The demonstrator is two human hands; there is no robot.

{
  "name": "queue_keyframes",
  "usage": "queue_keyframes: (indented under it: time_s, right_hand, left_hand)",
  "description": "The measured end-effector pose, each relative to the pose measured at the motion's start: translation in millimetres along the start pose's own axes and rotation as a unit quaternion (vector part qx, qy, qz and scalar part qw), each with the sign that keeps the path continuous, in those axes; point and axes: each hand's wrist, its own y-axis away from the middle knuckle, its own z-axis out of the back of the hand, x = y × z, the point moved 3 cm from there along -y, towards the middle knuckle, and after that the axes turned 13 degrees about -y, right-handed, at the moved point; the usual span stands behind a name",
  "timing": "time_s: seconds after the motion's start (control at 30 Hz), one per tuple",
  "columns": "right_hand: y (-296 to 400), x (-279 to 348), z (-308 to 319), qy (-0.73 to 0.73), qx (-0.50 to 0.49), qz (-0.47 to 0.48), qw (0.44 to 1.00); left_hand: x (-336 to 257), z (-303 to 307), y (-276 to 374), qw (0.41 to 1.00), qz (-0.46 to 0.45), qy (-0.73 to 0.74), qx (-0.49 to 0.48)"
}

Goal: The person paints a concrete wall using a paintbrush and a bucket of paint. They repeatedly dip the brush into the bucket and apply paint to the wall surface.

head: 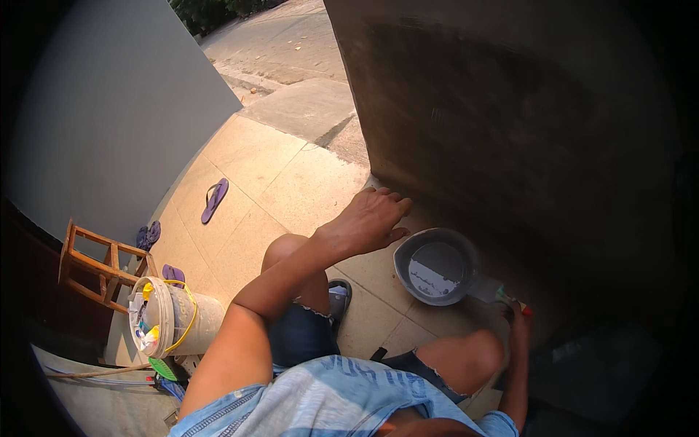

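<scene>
My left hand (374, 218) reaches forward over the tiled floor, palm down, with fingers slightly bent and nothing visible in it. It is just left of and beyond a round grey basin (401, 262). Liquid (437, 270) inside the basin reflects a bright patch. Low on the right, in shade, my right hand (519, 322) is closed around the multicoloured handle of what looks like a paintbrush (499, 295). Its pale, wide end points at the basin's right side; I cannot tell whether they touch. The fingers of my right hand are partly lost in shadow.
A dark wall (491, 120) rises close on the right; a pale wall (125, 109) stands left. Beside my left arm are a cluttered bucket (199, 325) with a yellow handle and a wooden stool (106, 267) lying tipped. A purple flip-flop (215, 201) lies on the tiles (278, 164).
</scene>
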Motion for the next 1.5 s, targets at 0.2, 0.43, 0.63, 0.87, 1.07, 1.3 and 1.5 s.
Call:
queue_keyframes:
  time_s: [0.2,0.43,0.63,0.87,1.07,1.3,1.5]
  right_hand:
    - [8.9,107.8,-105.7,-0.111,0.138,0.128,0.976]
    - [7.0,171.3,-361.4,0.040,0.256,0.392,0.883]
    - [-14.9,138.4,-521.9,0.077,0.223,0.624,0.745]
    - [-52.0,133.4,-590.7,-0.009,0.212,0.622,0.754]
    - [-77.7,135.4,-552.4,-0.028,0.144,0.645,0.750]
    - [-8.0,130.0,-552.8,0.106,0.097,0.681,0.718]
    - [-40.1,132.0,-603.6,0.010,0.159,0.664,0.730]
  left_hand:
    - [-57.4,-95.5,18.5,0.963,-0.208,0.027,0.171]
    - [-59.1,-120.4,39.6,0.936,-0.311,0.076,0.146]
    - [-17.4,-108.9,37.8,0.947,-0.262,0.061,0.175]
    - [10.2,-95.5,39.4,0.963,-0.217,0.107,0.119]
    - [14.6,-102.3,41.6,0.964,-0.222,0.110,0.096]
    - [19.1,-93.4,50.3,0.964,-0.214,0.097,0.121]
    - [28.0,-84.3,41.6,0.973,-0.188,0.055,0.125]
